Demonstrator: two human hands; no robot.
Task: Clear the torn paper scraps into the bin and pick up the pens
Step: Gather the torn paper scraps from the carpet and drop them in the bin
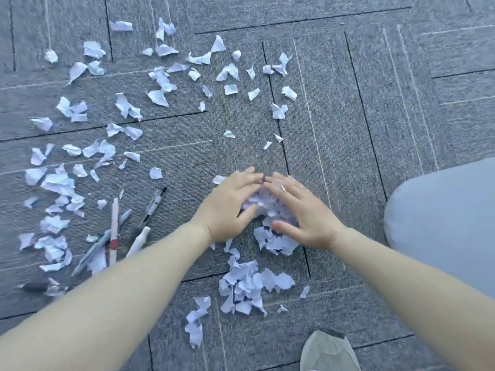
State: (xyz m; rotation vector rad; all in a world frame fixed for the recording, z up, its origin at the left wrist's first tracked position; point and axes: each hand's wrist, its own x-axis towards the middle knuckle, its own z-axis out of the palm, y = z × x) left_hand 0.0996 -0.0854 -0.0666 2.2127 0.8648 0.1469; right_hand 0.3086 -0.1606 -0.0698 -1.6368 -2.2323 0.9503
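My left hand (227,207) & right hand (302,212), fingers spread, fingertips meeting, cup a scrap pile (263,207) on the carpet (361,116). More scraps (160,81) scattered far & left; pens (113,231) lie left among them. Bin not in view.

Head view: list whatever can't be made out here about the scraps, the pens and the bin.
- Bin: not in the head view at all.
- Scraps under the left hand and right hand: the palms cover them, so the heap can't be sized up.
- Pens: motion blur and overlapping paper hide their exact count.
- Dark object near the left edge: blurred, possibly another pen.
- Distant scraps: too small to show any print.
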